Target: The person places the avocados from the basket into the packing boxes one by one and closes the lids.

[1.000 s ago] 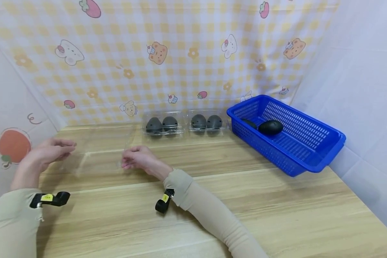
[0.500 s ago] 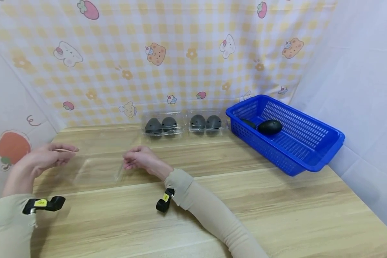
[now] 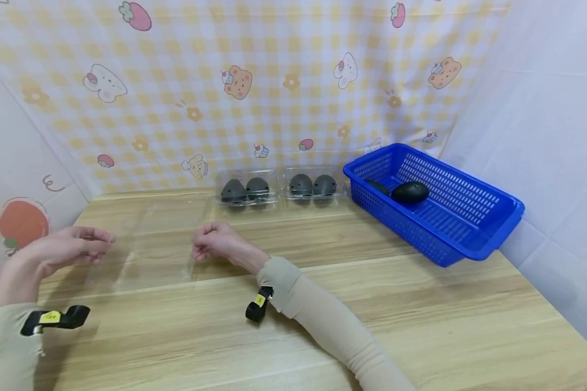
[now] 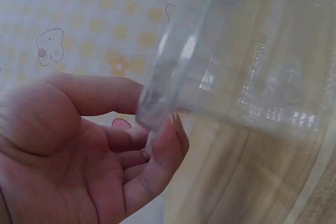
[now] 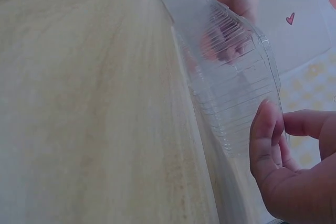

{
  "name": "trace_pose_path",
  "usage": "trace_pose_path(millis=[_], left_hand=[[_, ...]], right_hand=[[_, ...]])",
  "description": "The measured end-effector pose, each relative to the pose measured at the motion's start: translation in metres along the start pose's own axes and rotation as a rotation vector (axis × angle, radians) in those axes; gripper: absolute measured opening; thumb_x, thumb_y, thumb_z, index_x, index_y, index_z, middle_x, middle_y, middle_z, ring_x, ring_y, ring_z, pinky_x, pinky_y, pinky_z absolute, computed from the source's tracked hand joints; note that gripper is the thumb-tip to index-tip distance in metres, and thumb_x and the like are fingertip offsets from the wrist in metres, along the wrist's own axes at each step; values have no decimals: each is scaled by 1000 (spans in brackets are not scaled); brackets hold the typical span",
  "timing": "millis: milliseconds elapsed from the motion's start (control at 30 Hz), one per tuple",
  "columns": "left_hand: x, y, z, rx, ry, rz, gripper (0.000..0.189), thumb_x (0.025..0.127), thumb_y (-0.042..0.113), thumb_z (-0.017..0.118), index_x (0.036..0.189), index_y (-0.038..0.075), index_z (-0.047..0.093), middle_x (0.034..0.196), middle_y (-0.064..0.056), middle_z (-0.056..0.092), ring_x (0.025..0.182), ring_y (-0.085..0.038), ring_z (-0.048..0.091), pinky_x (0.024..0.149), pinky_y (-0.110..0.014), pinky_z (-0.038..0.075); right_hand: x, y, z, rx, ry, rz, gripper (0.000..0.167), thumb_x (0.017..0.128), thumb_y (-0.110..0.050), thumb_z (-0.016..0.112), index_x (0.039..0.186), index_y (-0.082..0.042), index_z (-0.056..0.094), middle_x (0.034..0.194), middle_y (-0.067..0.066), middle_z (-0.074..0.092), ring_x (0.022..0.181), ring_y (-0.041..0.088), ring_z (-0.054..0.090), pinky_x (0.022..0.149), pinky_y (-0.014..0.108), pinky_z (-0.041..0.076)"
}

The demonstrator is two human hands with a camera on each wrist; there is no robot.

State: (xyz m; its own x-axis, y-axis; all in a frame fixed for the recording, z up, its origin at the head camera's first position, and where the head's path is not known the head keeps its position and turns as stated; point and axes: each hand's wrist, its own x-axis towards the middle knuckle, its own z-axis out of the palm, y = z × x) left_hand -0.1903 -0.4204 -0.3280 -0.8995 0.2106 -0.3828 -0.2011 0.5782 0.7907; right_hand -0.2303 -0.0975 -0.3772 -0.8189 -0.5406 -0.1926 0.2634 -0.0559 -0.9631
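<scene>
A see-through plastic clamshell box [image 3: 158,266], with no avocado in it, spans the space between my two hands at the left of the table. My left hand [image 3: 73,245] pinches its left rim between thumb and fingers, as the left wrist view shows of the clear wall [image 4: 252,72]. On the opposite side, the right hand [image 3: 225,244] pinches the right rim. From the right wrist, the ribbed plastic [image 5: 236,85] appears tilted, with the other hand behind it. The box's outline is faint in the head view.
Two clear boxes stand at the back, each with a pair of dark avocados [image 3: 257,188] [image 3: 313,185]. To their right is a blue perforated basket [image 3: 489,239] holding dark avocados [image 3: 411,192]. A patterned curtain [image 3: 293,108] backs the wooden table [image 3: 372,293].
The clear box has come down and nearer to the person, its lid part spreading out flatter. My left hand has shifted left and slightly lower; the right has moved slightly right.
</scene>
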Motion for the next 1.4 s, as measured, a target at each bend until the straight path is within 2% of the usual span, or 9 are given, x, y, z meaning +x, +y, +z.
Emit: trace_pose_path(millis=[100,233,367,500,667,867,1167,1400], left_hand=[[-3,0,0,1,-56,2,29,105,9,51,121,-15,48,99,-3,58,81,-12,60,75,-28,56],[-5,-5,-3,-29,-152,39,22,106,9,49,118,-10,51,102,-4,59,84,-12,61,77,-29,56],[-7,-9,-5,-81,-231,83,14,106,5,48,113,-5,54,102,-5,59,86,-11,62,78,-29,57],[-7,-13,-4,-118,-273,111,13,106,4,48,113,-5,53,103,-7,59,88,-12,63,80,-30,57],[-7,-17,-1,-139,-334,157,11,107,4,45,112,-3,53,103,-7,59,90,-12,63,82,-31,57],[-11,-20,7,-173,-395,183,11,107,2,43,111,1,54,101,-5,61,91,-14,63,83,-32,57],[-12,-15,20,-214,-490,227,12,105,-3,42,107,0,54,94,-1,60,86,-10,62,79,-32,58],[-13,-10,29,-235,-522,225,8,105,-3,43,106,1,49,94,-1,57,85,-11,63,79,-33,58]], right_hand=[[-4,-1,-1,-19,-15,-2,6,95,10,58,91,6,57,72,10,62,62,17,63,59,22,56],[-10,-2,-3,-35,-36,10,4,96,10,58,93,8,57,72,9,62,62,16,62,59,21,56],[-14,-2,-6,-45,-59,25,12,97,7,59,87,1,57,73,10,63,63,17,63,59,21,56],[-20,-2,-9,-48,-87,31,17,96,7,60,83,-3,56,74,11,64,63,17,63,60,22,56],[-29,-3,-13,-69,-115,29,17,96,7,60,83,-2,56,76,10,64,64,17,63,62,23,57],[-38,-4,-16,-99,-130,58,14,97,5,61,86,-3,55,75,12,65,64,18,63,64,26,59],[-52,-2,-21,-95,-149,55,14,97,5,60,90,-4,52,75,12,65,66,17,64,64,26,58],[-62,0,-25,-98,-152,51,12,97,6,59,91,-2,53,74,13,66,66,18,65,65,26,58]])
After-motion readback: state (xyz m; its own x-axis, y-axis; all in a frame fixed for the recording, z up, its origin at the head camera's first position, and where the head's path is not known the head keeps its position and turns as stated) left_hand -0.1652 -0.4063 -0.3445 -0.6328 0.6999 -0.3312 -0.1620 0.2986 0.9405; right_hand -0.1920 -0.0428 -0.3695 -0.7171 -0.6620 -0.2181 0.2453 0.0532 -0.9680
